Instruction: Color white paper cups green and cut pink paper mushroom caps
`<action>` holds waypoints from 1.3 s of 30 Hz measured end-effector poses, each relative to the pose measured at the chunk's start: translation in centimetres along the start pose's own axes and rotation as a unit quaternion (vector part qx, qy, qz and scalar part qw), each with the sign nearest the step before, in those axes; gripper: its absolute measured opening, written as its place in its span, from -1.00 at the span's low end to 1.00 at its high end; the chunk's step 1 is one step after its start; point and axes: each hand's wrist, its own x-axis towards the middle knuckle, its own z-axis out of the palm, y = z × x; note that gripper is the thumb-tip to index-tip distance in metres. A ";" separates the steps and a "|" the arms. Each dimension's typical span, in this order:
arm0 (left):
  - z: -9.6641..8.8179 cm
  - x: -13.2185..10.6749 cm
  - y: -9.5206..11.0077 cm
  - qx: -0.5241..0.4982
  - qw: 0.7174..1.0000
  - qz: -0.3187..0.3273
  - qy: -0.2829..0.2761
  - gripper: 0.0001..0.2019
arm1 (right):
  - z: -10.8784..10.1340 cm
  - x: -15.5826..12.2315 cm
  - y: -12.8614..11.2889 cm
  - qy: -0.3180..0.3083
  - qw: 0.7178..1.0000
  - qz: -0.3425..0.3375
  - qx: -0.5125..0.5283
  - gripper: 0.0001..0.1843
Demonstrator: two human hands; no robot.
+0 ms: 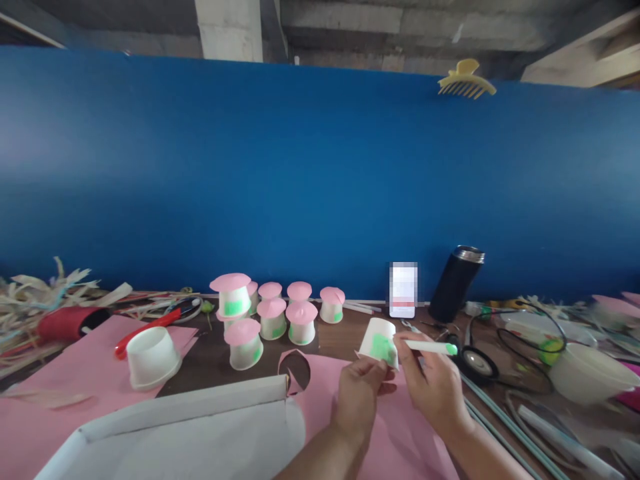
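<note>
Left hand (361,393) clamped on upturned white cup (379,341); right hand (431,388) pinches green marker (430,347) against it. Green patch looks nearly filled. Left of that cup: pink-capped cups (273,317) seemingly done, plain cup (153,357) uncoloured.

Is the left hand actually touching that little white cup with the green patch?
Touching. The head view shows the left hand gripping the white cup at its lower edge, with no gap.

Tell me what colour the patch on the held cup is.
Green, on the white cup, seen in the head view.
</note>
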 end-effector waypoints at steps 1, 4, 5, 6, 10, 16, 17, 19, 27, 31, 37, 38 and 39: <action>0.0 0.0 0.0 0.000 1.000 0.000 0.001 -0.69 | 0.0 0.0 0.0 -0.002 1.000 0.001 -0.001 -0.74; 0.0 -0.1 0.0 0.000 1.000 0.000 0.001 -0.68 | 0.0 -0.1 -0.2 -0.005 1.000 0.004 -0.002 -0.74; -0.1 -0.1 0.1 0.000 1.000 0.000 0.000 -0.67 | 0.0 -0.1 -0.2 -0.004 1.000 0.004 -0.002 -0.74; -0.1 -0.1 0.1 0.000 1.000 -0.001 0.000 -0.67 | 0.0 -0.1 -0.2 -0.003 1.000 0.004 -0.001 -0.74; -0.1 -0.1 0.0 -0.001 1.000 -0.002 0.006 -0.68 | 0.1 -0.1 -0.1 -0.009 1.000 0.001 0.003 -0.74; -0.1 0.1 -0.1 -0.005 1.000 0.002 0.008 -0.68 | 0.1 -0.3 0.0 -0.017 1.000 -0.001 0.007 -0.73; -0.1 0.1 0.0 -0.003 1.000 0.002 0.008 -0.68 | 0.1 -0.3 0.0 -0.017 1.000 -0.002 0.008 -0.73; 0.0 -0.1 0.1 0.003 1.000 0.004 0.010 -0.66 | 0.2 -0.3 0.0 -0.017 1.000 -0.003 0.010 -0.74; 0.0 0.0 0.4 0.031 0.999 0.004 0.007 -0.60 | 0.0 -0.4 -0.3 -0.039 0.999 -0.008 0.025 -0.79; 0.0 0.0 0.4 0.030 0.999 0.006 0.013 -0.60 | 0.1 -0.3 -0.3 -0.028 0.999 -0.003 0.023 -0.78; 0.0 0.1 0.2 0.039 0.999 0.005 0.012 -0.56 | 0.1 -0.6 -0.2 -0.049 0.998 0.000 0.030 -0.80; 0.0 0.1 0.2 0.040 0.999 0.005 0.011 -0.55 | 0.1 -0.6 -0.2 -0.052 0.998 0.000 0.031 -0.80; 0.0 0.1 0.2 0.042 0.999 0.005 0.011 -0.54 | 0.2 -0.6 -0.2 -0.051 0.998 0.000 0.030 -0.80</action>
